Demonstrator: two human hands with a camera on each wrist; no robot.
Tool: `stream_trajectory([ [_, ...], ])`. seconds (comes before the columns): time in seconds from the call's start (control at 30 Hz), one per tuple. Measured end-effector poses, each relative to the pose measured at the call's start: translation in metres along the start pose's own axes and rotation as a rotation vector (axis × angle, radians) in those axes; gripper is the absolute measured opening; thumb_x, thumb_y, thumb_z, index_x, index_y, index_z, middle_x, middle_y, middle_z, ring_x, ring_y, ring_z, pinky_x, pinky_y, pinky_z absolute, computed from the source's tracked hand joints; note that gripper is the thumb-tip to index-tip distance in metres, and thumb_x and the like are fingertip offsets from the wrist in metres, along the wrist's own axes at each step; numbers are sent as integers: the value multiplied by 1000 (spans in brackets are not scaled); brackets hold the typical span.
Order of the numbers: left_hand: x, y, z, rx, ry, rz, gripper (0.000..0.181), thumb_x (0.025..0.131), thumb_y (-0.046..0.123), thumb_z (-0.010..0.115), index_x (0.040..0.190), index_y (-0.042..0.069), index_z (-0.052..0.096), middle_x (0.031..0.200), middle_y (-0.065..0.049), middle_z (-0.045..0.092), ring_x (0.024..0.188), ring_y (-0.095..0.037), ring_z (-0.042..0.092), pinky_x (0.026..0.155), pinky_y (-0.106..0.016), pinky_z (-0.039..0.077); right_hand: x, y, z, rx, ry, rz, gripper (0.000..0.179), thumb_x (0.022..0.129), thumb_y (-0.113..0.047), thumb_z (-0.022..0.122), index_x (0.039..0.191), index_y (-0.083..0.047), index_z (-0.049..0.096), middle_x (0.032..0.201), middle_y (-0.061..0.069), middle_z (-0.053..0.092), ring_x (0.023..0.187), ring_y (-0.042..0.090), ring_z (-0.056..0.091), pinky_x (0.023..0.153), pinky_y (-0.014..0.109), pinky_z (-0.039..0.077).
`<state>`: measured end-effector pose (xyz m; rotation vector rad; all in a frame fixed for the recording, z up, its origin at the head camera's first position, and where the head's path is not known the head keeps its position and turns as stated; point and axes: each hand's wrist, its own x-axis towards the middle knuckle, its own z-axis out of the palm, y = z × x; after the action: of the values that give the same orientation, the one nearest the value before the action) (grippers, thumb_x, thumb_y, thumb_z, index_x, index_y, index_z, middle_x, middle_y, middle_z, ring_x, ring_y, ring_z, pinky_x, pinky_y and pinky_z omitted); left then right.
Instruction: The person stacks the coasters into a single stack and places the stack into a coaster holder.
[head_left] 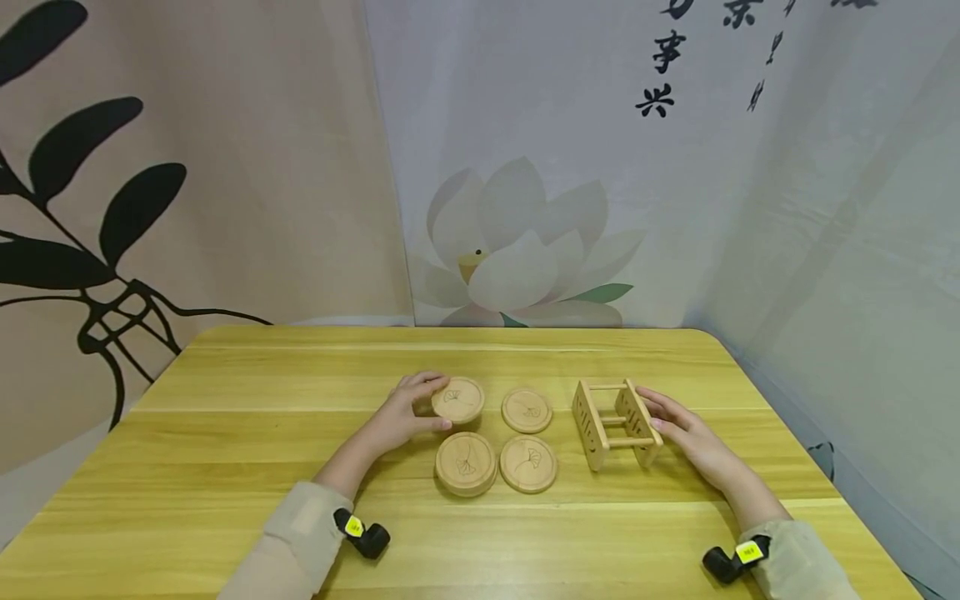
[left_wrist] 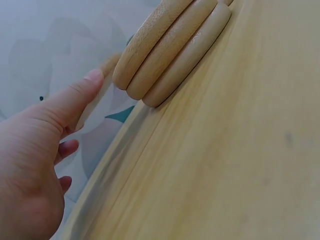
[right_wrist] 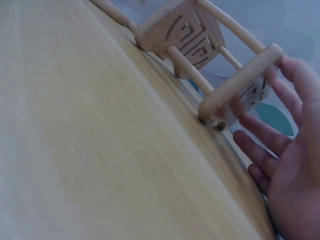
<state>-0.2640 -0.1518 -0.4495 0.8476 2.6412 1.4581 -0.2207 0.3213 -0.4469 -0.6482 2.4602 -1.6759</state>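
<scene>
My left hand (head_left: 405, 412) pinches a round wooden coaster (head_left: 459, 398) by its left edge, thumb on the near side and fingers on the far side. In the left wrist view this coaster (left_wrist: 109, 65) shows edge-on beyond the thumb. Nearer me lies a stack of coasters (head_left: 466, 464), its top one engraved with a leaf; three layers show in the left wrist view. My right hand (head_left: 690, 437) rests its extended fingertips against the outer right side of a wooden coaster rack (head_left: 609, 421). The rack stands upright on the table, its slotted panels joined by rods.
Two more engraved coasters, a far one (head_left: 527, 410) and a near one (head_left: 528, 463), lie between the stack and the rack. The wooden table (head_left: 225, 467) ends at a printed curtain (head_left: 300, 167) behind and on the right.
</scene>
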Motion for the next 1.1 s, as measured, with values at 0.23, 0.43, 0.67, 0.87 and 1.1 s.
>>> stream_trajectory([
  [0.23, -5, 10, 0, -11, 26, 38, 75, 77, 23, 81, 139, 0, 47, 143, -19, 39, 133, -37, 27, 104, -60, 23, 1, 1, 0, 3, -2, -7, 49, 103, -13, 42, 151, -8, 28, 141, 32, 37, 118, -1, 46, 94, 15, 33],
  [0.43, -11, 20, 1, -13, 15, 25, 75, 77, 24, 81, 140, 3, 47, 144, -16, 39, 133, -34, 27, 104, -61, 23, 1, 2, 0, 3, 5, -6, 49, 103, -12, 42, 150, -7, 29, 141, 30, 38, 118, -1, 46, 94, 14, 32],
  [0.67, -19, 25, 3, -21, 7, 56, 75, 76, 22, 81, 139, 1, 48, 143, -17, 40, 134, -34, 27, 105, -60, 22, 0, 3, 0, -6, 7, 11, 49, 103, -15, 43, 151, -11, 30, 141, 29, 38, 118, -1, 46, 94, 15, 33],
  [0.87, -26, 26, 4, -50, -3, 85, 73, 77, 20, 80, 139, 0, 47, 142, -15, 40, 134, -34, 28, 105, -61, 22, 1, 2, 0, -8, 1, 0, 49, 104, -14, 42, 151, -9, 29, 141, 30, 38, 118, -1, 46, 94, 15, 33],
  [1.1, -35, 30, 6, -55, -34, 81, 73, 76, 20, 81, 139, 2, 48, 143, -17, 39, 133, -35, 28, 105, -60, 22, 0, 2, 0, -5, 12, 21, 49, 103, -15, 43, 151, -10, 30, 142, 29, 37, 118, -1, 45, 94, 15, 32],
])
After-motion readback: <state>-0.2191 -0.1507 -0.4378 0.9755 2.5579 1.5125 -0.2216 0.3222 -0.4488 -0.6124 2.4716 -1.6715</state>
